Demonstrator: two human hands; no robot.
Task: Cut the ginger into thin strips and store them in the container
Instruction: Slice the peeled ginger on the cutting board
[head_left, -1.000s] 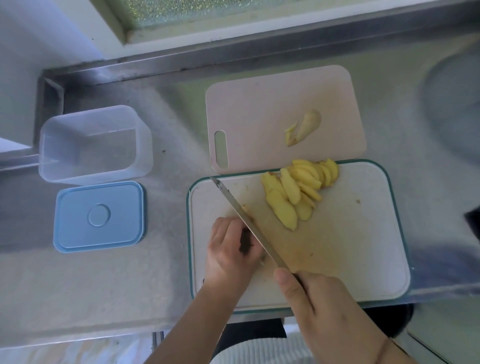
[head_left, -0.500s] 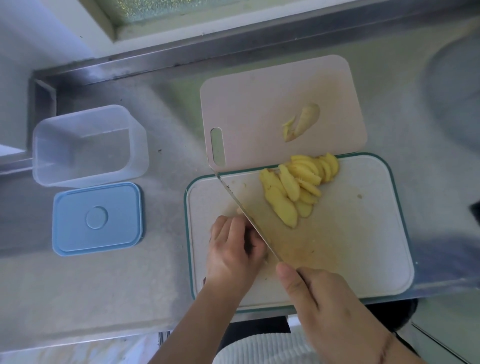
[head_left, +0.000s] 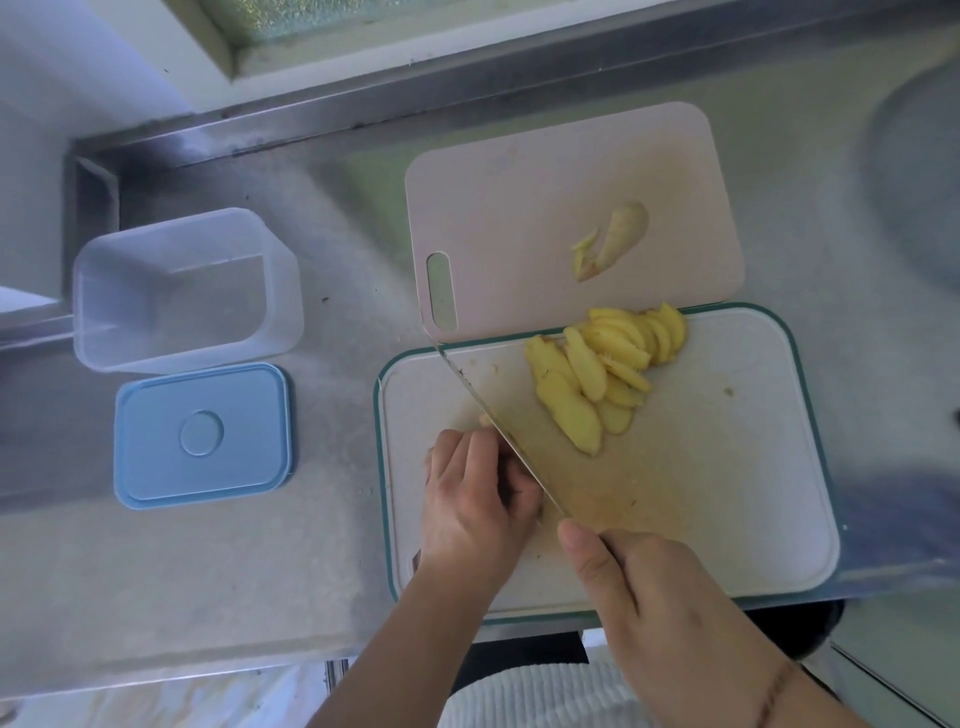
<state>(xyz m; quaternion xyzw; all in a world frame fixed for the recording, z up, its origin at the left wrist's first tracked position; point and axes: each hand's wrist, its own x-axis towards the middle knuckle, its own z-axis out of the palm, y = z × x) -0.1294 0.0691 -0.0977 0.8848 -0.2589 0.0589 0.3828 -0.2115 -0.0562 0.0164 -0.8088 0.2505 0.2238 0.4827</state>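
Ginger slices (head_left: 597, 379), pale yellow and fanned in an overlapping heap, lie at the far edge of the white cutting board (head_left: 727, 467). The clear container (head_left: 182, 291) stands open with nothing in it, its blue lid (head_left: 202, 434) flat just beside it on the steel counter (head_left: 156, 571) under a window. A peeled ginger piece (head_left: 618, 239) rests on the pink board (head_left: 519, 208). The left hand (head_left: 475, 499) curls over a small bit against the knife (head_left: 498, 431), whose handle the right hand (head_left: 660, 608) grips.
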